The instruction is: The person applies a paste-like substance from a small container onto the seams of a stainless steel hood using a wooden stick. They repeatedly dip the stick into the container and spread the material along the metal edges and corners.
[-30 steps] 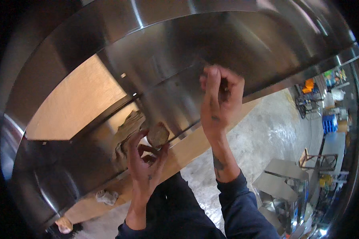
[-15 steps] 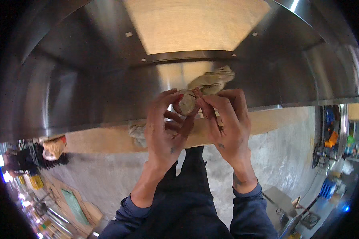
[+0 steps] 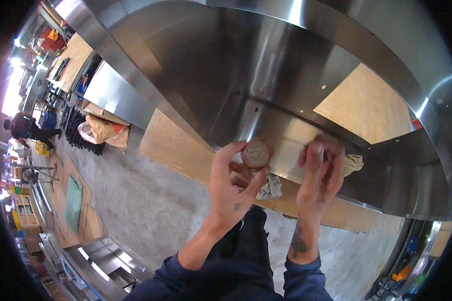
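Between the thumb and fingers of my left hand [image 3: 232,183] sits a small round, puck-like thing [image 3: 256,153], with a rough grey-beige face turned up and a reddish edge. My right hand [image 3: 320,175] is raised to the right of it, apart from it. Its fingers look curled but are smeared by motion, so whether they hold anything cannot be made out. Just beyond the right hand, a crumpled yellowish cloth [image 3: 354,164] lies partly hidden on the steel. A whitish crumpled rag [image 3: 270,187] rests on the wooden board, below the round thing.
A large shiny steel structure [image 3: 196,65] with raised edges fills the space ahead, a wooden surface [image 3: 366,105] showing through its opening. Along its near side runs a wooden board [image 3: 173,145]. At far left, a person [image 3: 32,128] bends near an orange-and-white sack [image 3: 103,131].
My view has swung to the left. My hands have come apart: the right one has moved away from the round thing toward the yellowish cloth, while the left still holds it.
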Available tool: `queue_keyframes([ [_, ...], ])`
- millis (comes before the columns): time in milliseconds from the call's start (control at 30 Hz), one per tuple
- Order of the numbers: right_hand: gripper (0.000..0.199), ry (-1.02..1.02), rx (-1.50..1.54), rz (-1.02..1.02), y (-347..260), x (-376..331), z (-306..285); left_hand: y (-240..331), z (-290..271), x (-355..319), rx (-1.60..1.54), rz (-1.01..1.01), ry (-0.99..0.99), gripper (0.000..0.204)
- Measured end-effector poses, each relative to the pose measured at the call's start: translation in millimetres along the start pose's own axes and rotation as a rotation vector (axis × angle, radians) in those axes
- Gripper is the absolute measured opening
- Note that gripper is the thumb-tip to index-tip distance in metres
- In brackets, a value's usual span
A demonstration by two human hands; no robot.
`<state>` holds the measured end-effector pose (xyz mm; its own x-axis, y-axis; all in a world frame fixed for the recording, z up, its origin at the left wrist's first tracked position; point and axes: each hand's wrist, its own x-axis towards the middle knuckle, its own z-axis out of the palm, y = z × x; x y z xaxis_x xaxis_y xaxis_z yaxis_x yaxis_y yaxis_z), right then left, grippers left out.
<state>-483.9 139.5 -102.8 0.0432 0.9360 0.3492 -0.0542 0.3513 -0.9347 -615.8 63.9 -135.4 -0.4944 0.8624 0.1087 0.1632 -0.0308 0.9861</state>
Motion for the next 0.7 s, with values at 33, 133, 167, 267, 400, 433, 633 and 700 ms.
queue_keyframes([
  [33, 0.012, 0.029, 0.227, 0.119, 2.2, 11.4, 17.8, 1.0, -9.8, 1.1, -0.015, -0.041, 0.026, 0.071],
  [133, 0.021, 0.034, 0.415, 0.122, 29.2, 46.3, 75.2, -10.2, -26.9, -0.8, -0.061, -0.030, 0.112, 0.070],
  [167, 0.023, 0.002, 0.467, 0.122, 36.6, 60.8, 97.7, -14.9, -30.6, -2.9, -0.074, -0.010, 0.139, 0.069],
  [267, 0.028, -0.048, 0.661, 0.152, 53.8, 100.1, 161.1, -18.0, -41.5, -12.8, -0.004, -0.043, 0.155, 0.069],
  [400, 0.028, -0.014, 0.845, 0.237, 60.3, 135.0, 205.5, -23.5, -44.7, -25.4, -0.028, -0.171, 0.171, 0.069],
  [433, 0.028, -0.019, 0.859, 0.261, 58.1, 139.6, 209.1, -26.3, -43.2, -28.5, -0.020, -0.160, 0.177, 0.069],
  [633, 0.029, -0.035, 0.881, 0.221, 59.5, 150.4, 223.6, -41.7, -44.4, -34.1, 0.046, -0.138, 0.156, 0.068],
  [700, 0.029, -0.019, 0.872, 0.229, 57.5, 152.4, 224.9, -45.1, -44.5, -33.8, 0.046, -0.143, 0.151, 0.068],
])
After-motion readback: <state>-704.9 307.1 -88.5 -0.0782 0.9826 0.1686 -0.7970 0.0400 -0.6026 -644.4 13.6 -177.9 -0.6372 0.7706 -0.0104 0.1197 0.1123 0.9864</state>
